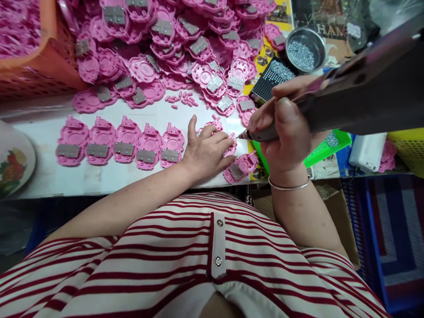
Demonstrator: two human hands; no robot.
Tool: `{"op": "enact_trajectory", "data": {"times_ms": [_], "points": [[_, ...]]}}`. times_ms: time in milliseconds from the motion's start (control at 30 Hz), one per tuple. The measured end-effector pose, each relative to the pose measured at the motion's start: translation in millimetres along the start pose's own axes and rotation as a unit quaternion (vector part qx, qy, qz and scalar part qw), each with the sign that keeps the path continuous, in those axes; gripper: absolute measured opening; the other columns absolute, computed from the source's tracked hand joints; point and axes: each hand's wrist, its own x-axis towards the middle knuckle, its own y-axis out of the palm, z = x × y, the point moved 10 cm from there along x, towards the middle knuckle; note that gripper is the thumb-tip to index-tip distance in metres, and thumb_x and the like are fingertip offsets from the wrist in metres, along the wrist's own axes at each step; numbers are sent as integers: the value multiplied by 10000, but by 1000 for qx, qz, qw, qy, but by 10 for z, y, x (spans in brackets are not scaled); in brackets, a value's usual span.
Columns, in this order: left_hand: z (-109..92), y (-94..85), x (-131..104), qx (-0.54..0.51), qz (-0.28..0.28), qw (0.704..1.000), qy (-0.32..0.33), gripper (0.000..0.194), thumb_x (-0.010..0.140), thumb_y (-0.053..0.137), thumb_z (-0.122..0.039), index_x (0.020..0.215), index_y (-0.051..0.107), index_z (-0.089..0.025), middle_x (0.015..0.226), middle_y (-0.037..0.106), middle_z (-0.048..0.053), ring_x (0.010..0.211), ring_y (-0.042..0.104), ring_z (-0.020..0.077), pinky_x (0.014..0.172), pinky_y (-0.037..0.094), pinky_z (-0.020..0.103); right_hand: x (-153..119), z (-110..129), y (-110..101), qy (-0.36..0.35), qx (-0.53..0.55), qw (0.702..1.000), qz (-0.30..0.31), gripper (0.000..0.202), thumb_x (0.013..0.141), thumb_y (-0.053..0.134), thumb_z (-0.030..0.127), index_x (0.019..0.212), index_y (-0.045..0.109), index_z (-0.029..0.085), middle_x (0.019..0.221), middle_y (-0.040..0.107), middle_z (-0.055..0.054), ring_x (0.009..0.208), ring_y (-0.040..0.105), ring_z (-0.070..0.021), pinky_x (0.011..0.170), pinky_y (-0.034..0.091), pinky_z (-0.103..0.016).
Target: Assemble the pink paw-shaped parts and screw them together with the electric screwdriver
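My right hand (286,128) is wrapped round a dark electric screwdriver (357,88), held at a slant. Its thin bit points left, at the edge of a pink plastic casing (231,148) beside my left fingertips; whether it touches a screw I cannot make out. My left hand (210,152) lies spread over the casings on the white table, thumb pointing away, partly covering them. Just right of it lies another pink casing (241,168) with a grey metal plate. To the left, several like casings (126,139) stand in a row, each with a metal plate across its lower part.
A big heap of pink casings (198,44) fills the back, with small pink pegs (181,100) before it. Screws lie in a metal bowl (306,48), a black perforated tray (270,81) and a green tray (344,140). An orange basket (59,53) stands left.
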Motion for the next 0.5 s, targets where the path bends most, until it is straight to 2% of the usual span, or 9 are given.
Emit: {"op": "enact_trajectory", "data": {"times_ms": [133,200,333,500], "points": [[-57,-6,-45,19,-5,1000,14,240,903,606,-339,1121,707,-329,1215,701,34,1201,551,333,1137,116,774,15,21,-35,5,-30,999,-27,392,792,615,664,903,575,290,590,455,43,434,468,-108,427,416,-289],[-90,-9,-56,33,-5,999,23,240,920,587,-340,1130,701,-323,1241,689,38,1216,550,331,1140,105,774,7,-36,-32,4,-31,999,-32,374,791,628,652,914,581,303,591,463,44,434,460,-111,431,425,-294],[-123,-7,-51,39,6,999,30,240,937,572,-340,1140,694,-303,1238,689,52,1229,554,331,1139,114,781,-22,-119,-3,-12,14,1000,-19,259,824,646,557,914,594,319,657,517,51,447,466,-97,421,413,-282],[-120,-17,-41,31,7,999,29,238,921,597,-328,1135,699,-307,1242,690,62,1232,558,341,1129,127,798,-54,-283,27,24,6,1000,10,376,780,653,615,912,547,279,663,566,46,455,475,-110,455,442,-297]]}}
